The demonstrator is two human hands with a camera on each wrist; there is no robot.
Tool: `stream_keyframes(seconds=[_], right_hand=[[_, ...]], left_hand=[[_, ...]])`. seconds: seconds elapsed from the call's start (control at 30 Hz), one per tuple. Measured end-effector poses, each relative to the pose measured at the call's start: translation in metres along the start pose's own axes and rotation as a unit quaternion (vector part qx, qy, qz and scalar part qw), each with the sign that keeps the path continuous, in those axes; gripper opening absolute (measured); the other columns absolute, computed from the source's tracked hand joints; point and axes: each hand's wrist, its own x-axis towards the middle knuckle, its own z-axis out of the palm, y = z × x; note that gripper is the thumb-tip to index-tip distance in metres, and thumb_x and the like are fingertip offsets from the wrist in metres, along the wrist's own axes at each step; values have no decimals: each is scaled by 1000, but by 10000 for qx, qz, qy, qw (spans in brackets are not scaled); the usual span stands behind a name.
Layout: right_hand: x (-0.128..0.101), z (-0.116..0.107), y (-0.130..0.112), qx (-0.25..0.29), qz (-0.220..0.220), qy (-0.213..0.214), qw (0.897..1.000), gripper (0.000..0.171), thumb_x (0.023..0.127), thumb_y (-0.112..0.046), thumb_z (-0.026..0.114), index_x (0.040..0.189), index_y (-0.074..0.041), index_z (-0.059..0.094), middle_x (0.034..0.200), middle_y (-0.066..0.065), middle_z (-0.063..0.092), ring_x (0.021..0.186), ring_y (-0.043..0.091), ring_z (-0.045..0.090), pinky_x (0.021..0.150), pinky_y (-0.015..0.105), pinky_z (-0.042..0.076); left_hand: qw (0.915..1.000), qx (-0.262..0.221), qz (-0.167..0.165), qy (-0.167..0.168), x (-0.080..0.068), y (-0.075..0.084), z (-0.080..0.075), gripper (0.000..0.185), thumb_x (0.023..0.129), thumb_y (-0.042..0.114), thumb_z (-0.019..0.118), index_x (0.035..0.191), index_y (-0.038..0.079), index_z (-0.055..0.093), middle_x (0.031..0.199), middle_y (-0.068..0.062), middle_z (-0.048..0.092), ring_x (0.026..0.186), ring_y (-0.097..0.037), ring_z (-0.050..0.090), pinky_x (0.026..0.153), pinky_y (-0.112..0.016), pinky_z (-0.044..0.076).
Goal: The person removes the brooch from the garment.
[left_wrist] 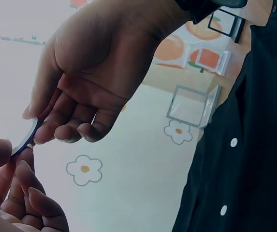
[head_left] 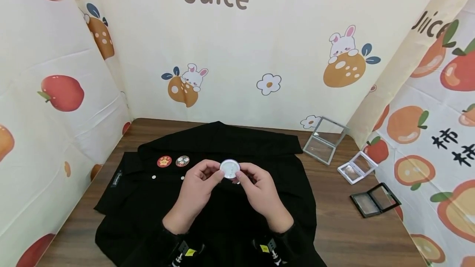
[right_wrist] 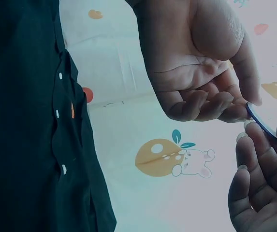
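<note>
Left hand [head_left: 196, 188] and right hand [head_left: 259, 190] both pinch round white badge [head_left: 229, 169] with curled fingertips above black shirt [head_left: 222, 143].

Both bare hands, left hand [head_left: 194, 190] and right hand [head_left: 261, 193], emerge from black sleeves [head_left: 163, 244]; each wrist carries what looks like a black, yellow-tagged camera mount [head_left: 187, 254].

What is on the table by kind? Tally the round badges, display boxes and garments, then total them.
Round badges: 3 (red, brown-and-white, white one pinched by both hands)
Square display boxes: 3 (clear, white-framed, black-framed)
Black shirt: 1
Total: 7
</note>
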Motion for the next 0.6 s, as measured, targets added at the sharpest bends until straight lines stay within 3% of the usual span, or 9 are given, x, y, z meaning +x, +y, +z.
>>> stream_keyframes(seconds=[0.2, 0.4, 0.6], right_hand=[[0, -1, -2, -37, 29, -23, 10000, 17, 104, -5, 60, 116, -2, 72, 101, 7, 73, 86, 21, 70, 77, 39, 60], [-1, -1, -1, -49, -52, -26, 10000, 18, 105, -3, 58, 116, -2, 71, 102, 8, 72, 84, 25, 70, 76, 31, 59], [0, -1, -1, -78, -270, -67, 9996, 19, 104, -1, 58, 119, -2, 70, 101, 9, 71, 83, 26, 68, 75, 32, 58]], left_hand=[[10000, 63, -20, -58, 1, 1, -1, 5, 93, 0, 71, 94, -3, 68, 91, -10, 68, 84, -17, 64, 75, -27, 53], [9997, 162, 21, -186, 2, 1, -3, 6, 95, 2, 69, 90, 0, 68, 84, -6, 64, 78, -18, 60, 72, -28, 51], [9995, 194, 121, -202, 1, 2, -4, 7, 96, 3, 70, 90, 3, 70, 87, -8, 65, 78, -18, 60, 71, -27, 51]])
